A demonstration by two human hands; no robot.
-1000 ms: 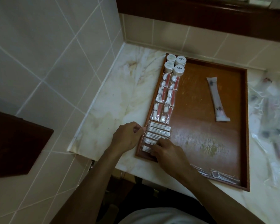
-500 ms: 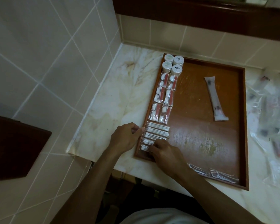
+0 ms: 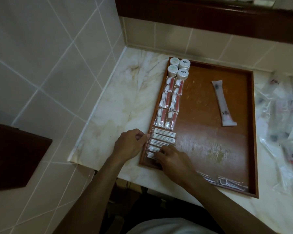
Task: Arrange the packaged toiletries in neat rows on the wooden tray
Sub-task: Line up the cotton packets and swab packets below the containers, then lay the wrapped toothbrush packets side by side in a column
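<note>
The wooden tray (image 3: pixel 210 149) lies on the marble counter. Down its left side run round white jars (image 3: pixel 183 73), then red-and-white packets (image 3: pixel 171 105), then a stack of thin white swab packets (image 3: pixel 162 137). My left hand (image 3: pixel 132 146) sits at the tray's left rim with curled fingers, its fingertips at the left ends of the swab packets; a pinch cannot be made out. My right hand (image 3: pixel 172 159) rests on the nearest swab packets, fingers pressing down on them. A long sachet (image 3: pixel 223 105) lies alone at the tray's right. Clear floss-pick packets (image 3: pixel 227 182) lie along the near rim.
A loose pile of clear packets (image 3: pixel 284 125) covers the counter to the right of the tray. Tiled walls stand at the left and back, with a dark wooden ledge (image 3: pixel 210 17) above. The counter's near edge runs just below the tray.
Both hands stay at the swab packets, with only slight shifts of the fingers. Nothing else in the tray has moved.
</note>
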